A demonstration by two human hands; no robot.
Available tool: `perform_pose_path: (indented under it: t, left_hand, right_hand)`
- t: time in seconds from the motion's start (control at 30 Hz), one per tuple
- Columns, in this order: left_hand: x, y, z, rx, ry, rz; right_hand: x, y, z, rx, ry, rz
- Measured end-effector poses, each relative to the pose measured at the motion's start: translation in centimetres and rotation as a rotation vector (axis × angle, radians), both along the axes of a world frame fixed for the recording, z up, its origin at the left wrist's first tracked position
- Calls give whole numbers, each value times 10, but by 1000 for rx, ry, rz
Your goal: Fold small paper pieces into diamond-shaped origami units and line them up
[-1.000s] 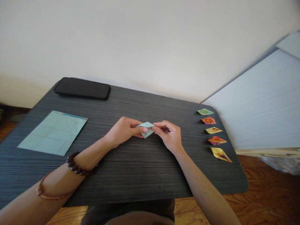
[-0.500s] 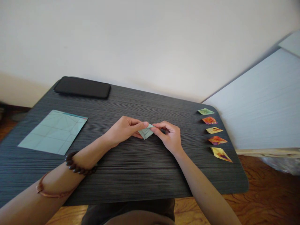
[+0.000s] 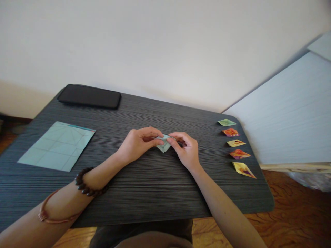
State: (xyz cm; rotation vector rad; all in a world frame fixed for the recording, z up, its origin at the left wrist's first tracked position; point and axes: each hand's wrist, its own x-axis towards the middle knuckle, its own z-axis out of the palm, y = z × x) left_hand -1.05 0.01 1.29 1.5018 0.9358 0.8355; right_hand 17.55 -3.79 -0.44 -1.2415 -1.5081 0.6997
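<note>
A small pale-green folded paper piece [image 3: 163, 146] lies at the middle of the dark striped table [image 3: 144, 193]. My left hand [image 3: 139, 143] pinches its left side between thumb and forefinger. My right hand [image 3: 186, 150] pinches its right side with curled fingers. Most of the paper is hidden by my fingertips. A bead bracelet and a thin band sit on my left wrist.
A creased pale-green sheet [image 3: 57, 146] lies at the left. A black phone [image 3: 89, 96] rests at the far left edge. Several small folded paper pieces [image 3: 235, 143] form a row along the right edge. A white panel [image 3: 289, 113] stands to the right.
The folded paper has been pressed flatter and is more covered by my fingers. Both hands stayed at the table's middle, with the left fingers shifting over the paper.
</note>
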Motion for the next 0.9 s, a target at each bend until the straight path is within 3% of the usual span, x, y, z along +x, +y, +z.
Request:
perform_pose_path:
  t: [0.17,0.3,0.9]
  left_hand:
    - [-1,2,0,18,60,16]
    - [-1,0,0,14,70,21]
    - [3,-1,1,-102,16,83]
  right_hand:
    - [2,1,2,81,-172,125]
    - [3,2,5,80,-200,133]
    - [-1,3,6,-24,-2,122]
